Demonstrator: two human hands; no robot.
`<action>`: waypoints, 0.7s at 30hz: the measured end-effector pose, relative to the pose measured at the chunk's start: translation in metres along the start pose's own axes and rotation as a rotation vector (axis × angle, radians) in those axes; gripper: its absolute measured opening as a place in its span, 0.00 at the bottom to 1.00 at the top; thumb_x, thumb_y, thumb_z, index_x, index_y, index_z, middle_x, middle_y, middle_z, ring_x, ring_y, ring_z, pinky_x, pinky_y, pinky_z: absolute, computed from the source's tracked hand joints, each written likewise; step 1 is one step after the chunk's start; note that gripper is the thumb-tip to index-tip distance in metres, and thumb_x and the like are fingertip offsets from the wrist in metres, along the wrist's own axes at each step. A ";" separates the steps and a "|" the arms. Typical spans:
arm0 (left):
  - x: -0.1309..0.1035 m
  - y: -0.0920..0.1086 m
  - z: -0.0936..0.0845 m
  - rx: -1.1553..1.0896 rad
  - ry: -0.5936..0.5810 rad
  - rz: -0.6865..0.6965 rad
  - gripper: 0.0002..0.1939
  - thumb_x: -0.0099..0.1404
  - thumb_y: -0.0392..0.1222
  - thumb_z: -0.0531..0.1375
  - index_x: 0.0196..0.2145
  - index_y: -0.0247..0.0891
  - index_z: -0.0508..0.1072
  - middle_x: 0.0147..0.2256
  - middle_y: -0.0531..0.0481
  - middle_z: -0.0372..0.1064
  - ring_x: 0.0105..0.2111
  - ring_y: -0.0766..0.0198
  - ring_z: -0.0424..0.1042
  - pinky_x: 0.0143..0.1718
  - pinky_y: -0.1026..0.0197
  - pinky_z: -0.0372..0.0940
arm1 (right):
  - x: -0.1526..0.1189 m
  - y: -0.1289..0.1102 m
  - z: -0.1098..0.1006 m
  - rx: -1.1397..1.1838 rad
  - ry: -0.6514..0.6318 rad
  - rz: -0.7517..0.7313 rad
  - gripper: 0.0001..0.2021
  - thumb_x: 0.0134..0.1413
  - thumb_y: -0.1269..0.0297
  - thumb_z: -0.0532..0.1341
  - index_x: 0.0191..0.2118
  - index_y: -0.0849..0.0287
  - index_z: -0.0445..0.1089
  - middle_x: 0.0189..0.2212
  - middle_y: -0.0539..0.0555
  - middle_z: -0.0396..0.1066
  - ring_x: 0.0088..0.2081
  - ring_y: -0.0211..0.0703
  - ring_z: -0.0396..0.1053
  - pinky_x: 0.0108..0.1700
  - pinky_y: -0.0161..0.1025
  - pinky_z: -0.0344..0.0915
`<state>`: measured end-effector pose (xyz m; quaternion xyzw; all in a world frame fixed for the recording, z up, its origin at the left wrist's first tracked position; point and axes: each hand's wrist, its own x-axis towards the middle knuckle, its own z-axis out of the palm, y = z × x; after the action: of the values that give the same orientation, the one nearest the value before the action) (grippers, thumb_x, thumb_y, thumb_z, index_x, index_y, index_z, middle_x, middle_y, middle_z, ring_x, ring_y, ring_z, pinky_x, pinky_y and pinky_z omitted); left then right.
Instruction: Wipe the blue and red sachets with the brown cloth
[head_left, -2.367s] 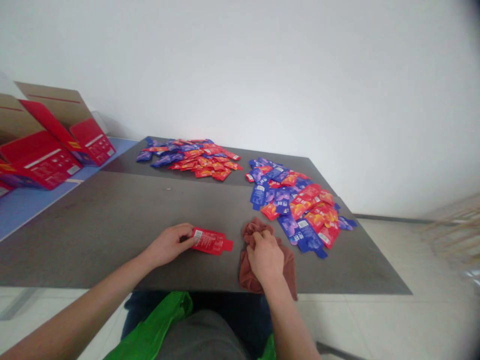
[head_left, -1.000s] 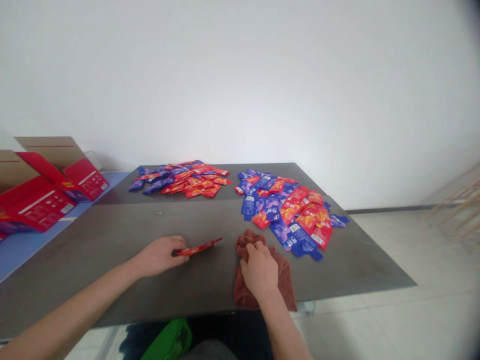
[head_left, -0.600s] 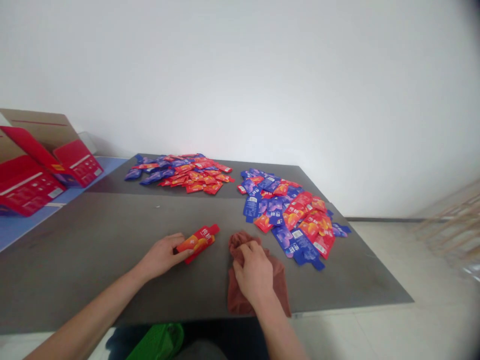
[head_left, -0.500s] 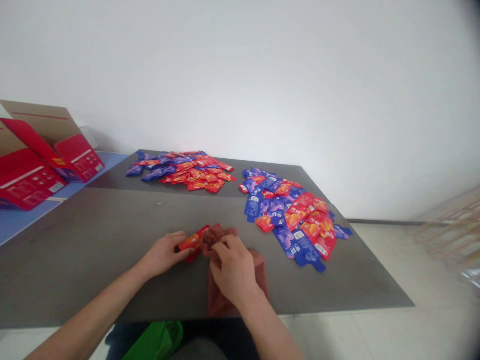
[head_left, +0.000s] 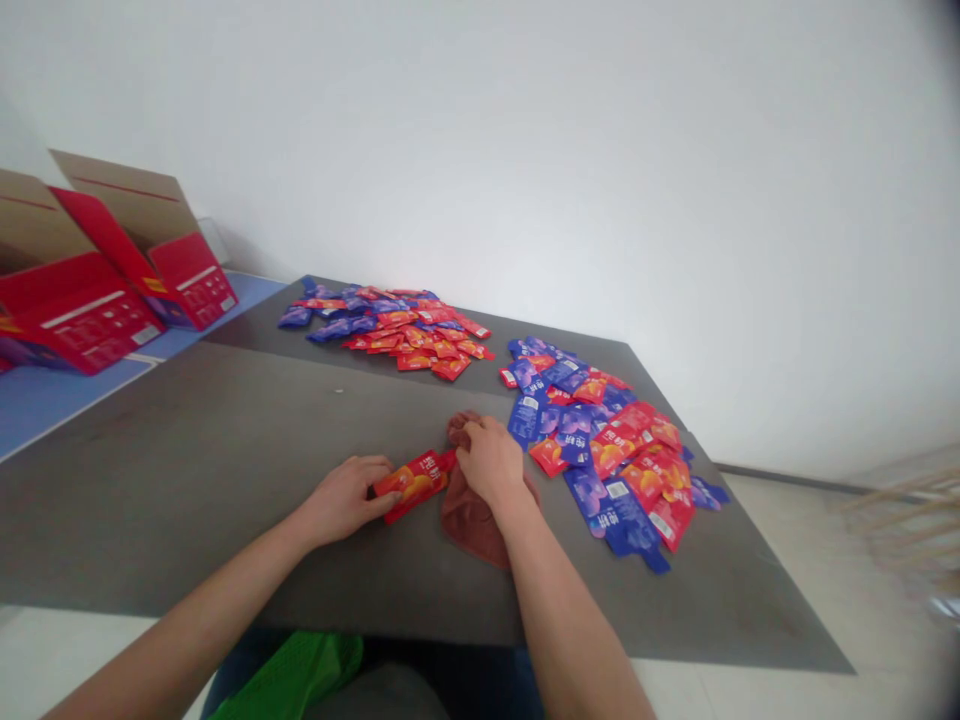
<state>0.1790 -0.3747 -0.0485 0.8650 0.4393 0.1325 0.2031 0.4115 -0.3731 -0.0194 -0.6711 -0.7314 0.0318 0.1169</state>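
My left hand [head_left: 351, 500] grips the left end of a red-orange pouch [head_left: 416, 482] lying on the grey table, thumb on the near side. A brown cloth [head_left: 476, 530] is bunched at the pouch's right end, where its red spout end shows. My right hand [head_left: 491, 460] is closed on the upper part of this cloth, close to that end; whether the fingers also pinch the pouch through it is hidden. The rest of the cloth spreads on the table under my right wrist.
A heap of red and blue pouches [head_left: 397, 325] lies at the back of the grey table [head_left: 225, 480]. Another pile of flatter pouches [head_left: 600, 430] lies to the right. Open red cartons [head_left: 90, 310] stand on a blue surface [head_left: 60, 405] at left. A white wall rises behind.
My right hand and the cloth have moved right and slightly up, uncovering more of the pouch. My left hand still holds it. The whole view has shifted a little.
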 end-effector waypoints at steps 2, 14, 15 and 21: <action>-0.001 -0.001 0.002 -0.017 0.014 0.000 0.12 0.67 0.48 0.56 0.30 0.40 0.74 0.34 0.49 0.73 0.37 0.58 0.72 0.43 0.59 0.62 | -0.018 -0.015 -0.003 0.080 0.065 -0.115 0.08 0.62 0.62 0.58 0.43 0.54 0.72 0.45 0.55 0.69 0.47 0.46 0.65 0.46 0.39 0.64; 0.000 0.003 -0.002 -0.020 0.004 -0.028 0.14 0.67 0.49 0.54 0.29 0.40 0.73 0.34 0.50 0.71 0.36 0.58 0.70 0.41 0.59 0.61 | 0.014 -0.001 -0.001 0.007 -0.054 -0.012 0.10 0.65 0.64 0.56 0.45 0.55 0.73 0.46 0.56 0.69 0.47 0.46 0.66 0.46 0.40 0.64; -0.001 0.002 -0.001 -0.029 0.005 -0.028 0.13 0.66 0.48 0.54 0.29 0.40 0.73 0.33 0.49 0.71 0.36 0.57 0.71 0.41 0.59 0.61 | 0.007 -0.008 -0.003 0.033 -0.015 -0.042 0.09 0.65 0.63 0.56 0.45 0.55 0.73 0.46 0.56 0.69 0.47 0.46 0.65 0.46 0.39 0.64; -0.001 -0.001 0.003 -0.038 0.046 -0.085 0.08 0.62 0.44 0.56 0.33 0.40 0.73 0.37 0.47 0.74 0.40 0.54 0.72 0.45 0.57 0.63 | -0.039 -0.052 0.018 0.120 0.010 -0.327 0.10 0.66 0.58 0.55 0.43 0.53 0.71 0.44 0.54 0.69 0.47 0.46 0.64 0.45 0.40 0.64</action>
<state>0.1788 -0.3756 -0.0520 0.8384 0.4775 0.1519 0.2146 0.3600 -0.4148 -0.0317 -0.5351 -0.8270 0.0526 0.1643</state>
